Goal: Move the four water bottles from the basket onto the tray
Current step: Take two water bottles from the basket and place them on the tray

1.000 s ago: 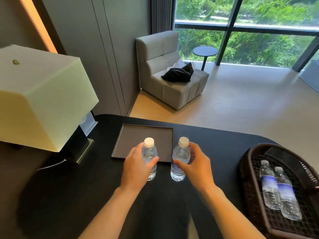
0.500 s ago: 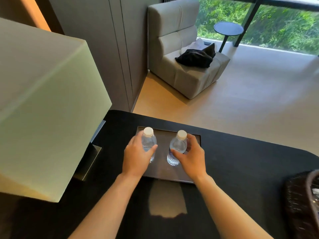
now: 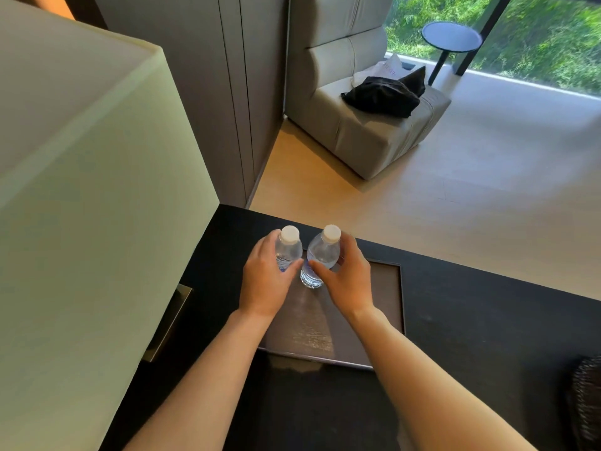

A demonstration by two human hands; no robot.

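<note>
Now two bottles are going down onto the tray (image 3: 383, 288), mid-frame.
Each hand, left hand (image 3: 265, 284) and right hand (image 3: 346, 281), is holding one bottle, left bottle (image 3: 287, 252) and right bottle (image 3: 320, 258), nearly touching; they could be bumping and tipping at the far edge.

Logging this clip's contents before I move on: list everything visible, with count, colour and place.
water bottles: 2, clear with white caps, upright over the tray's far end
tray: 1, brown, on the table
table: 1, black
basket: 1, dark woven, right edge
lamp: 1, cream shade, left
armchair: 1, grey, holding black cloth
side table: 1, dark, by window
left hand: grips one bottle
right hand: grips the other
</note>
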